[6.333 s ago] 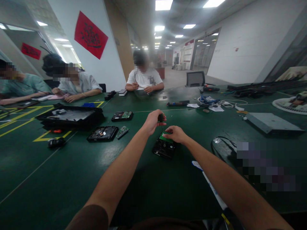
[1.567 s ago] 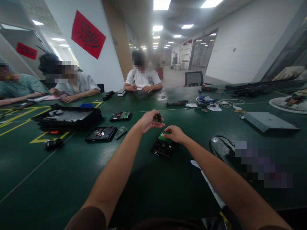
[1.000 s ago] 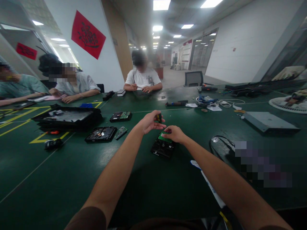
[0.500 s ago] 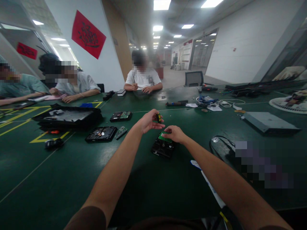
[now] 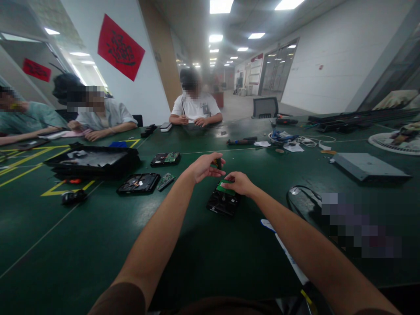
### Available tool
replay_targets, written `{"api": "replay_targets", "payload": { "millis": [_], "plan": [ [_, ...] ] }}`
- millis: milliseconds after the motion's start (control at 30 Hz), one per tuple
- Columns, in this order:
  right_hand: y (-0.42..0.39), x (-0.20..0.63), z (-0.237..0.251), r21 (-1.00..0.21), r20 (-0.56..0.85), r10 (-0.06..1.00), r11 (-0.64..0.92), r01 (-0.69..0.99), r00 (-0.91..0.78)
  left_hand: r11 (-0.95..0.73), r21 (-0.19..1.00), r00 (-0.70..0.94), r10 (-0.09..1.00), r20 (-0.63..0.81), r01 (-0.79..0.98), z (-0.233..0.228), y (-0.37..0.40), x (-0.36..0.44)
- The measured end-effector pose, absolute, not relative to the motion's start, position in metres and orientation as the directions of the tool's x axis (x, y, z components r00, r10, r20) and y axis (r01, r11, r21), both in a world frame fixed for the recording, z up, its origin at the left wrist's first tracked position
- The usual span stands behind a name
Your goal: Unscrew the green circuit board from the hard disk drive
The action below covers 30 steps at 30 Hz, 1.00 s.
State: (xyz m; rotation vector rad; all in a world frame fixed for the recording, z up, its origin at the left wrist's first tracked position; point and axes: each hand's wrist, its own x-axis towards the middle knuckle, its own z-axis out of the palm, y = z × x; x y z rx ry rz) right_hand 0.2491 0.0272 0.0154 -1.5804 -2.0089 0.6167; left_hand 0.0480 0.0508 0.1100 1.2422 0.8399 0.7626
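Observation:
A black hard drive [image 5: 220, 204] lies on the green table in front of me, with a green circuit board [image 5: 225, 188] at its far end. My right hand [image 5: 241, 183] grips the board's edge, its fingers closed; whether the board is lifted off the drive I cannot tell. Just beyond and to the left, my left hand [image 5: 206, 167] holds a short black-and-yellow handle, which looks like a screwdriver [image 5: 218, 163], upright between thumb and fingers. Its tip is hidden.
To the left lie two more hard drives [image 5: 138, 183] [image 5: 165, 159], a loose circuit board [image 5: 166, 181] and a black tray [image 5: 93, 159]. At right are a grey metal box [image 5: 370, 167], a black cable [image 5: 303, 188] and tangled wires [image 5: 284, 136]. Co-workers sit across the table.
The screwdriver has turned in my left hand, so less of its yellow shows. My right hand and the hard drive stay almost where they were.

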Motion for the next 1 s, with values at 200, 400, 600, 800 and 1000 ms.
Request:
{"api": "replay_targets", "payload": {
  "millis": [200, 400, 600, 800, 1000],
  "plan": [
    [0.027, 0.248, 0.014, -0.635, 0.117, 0.979, 0.203, 0.745, -0.167, 0.279, 0.948, 0.513, 0.843, -0.164, -0.155, 0.106, 0.054, 0.051],
    [0.028, 0.249, 0.013, -0.626, 0.119, 0.975, 0.219, 0.748, -0.186, 0.309, 0.935, 0.531, 0.829, -0.174, -0.177, 0.102, 0.058, 0.05],
    [0.028, 0.25, 0.014, -0.608, 0.124, 0.97, 0.239, 0.757, -0.207, 0.275, 0.954, 0.517, 0.838, -0.177, -0.118, 0.106, 0.058, 0.044],
    [0.028, 0.251, 0.014, -0.594, 0.132, 0.967, 0.254, 0.763, -0.219, 0.302, 0.95, 0.537, 0.816, -0.214, -0.08, 0.107, 0.059, 0.042],
    [0.029, 0.25, 0.014, -0.594, 0.119, 0.97, 0.242, 0.768, -0.213, 0.281, 0.96, 0.516, 0.824, -0.232, -0.017, 0.109, 0.059, 0.041]
  ]
}}
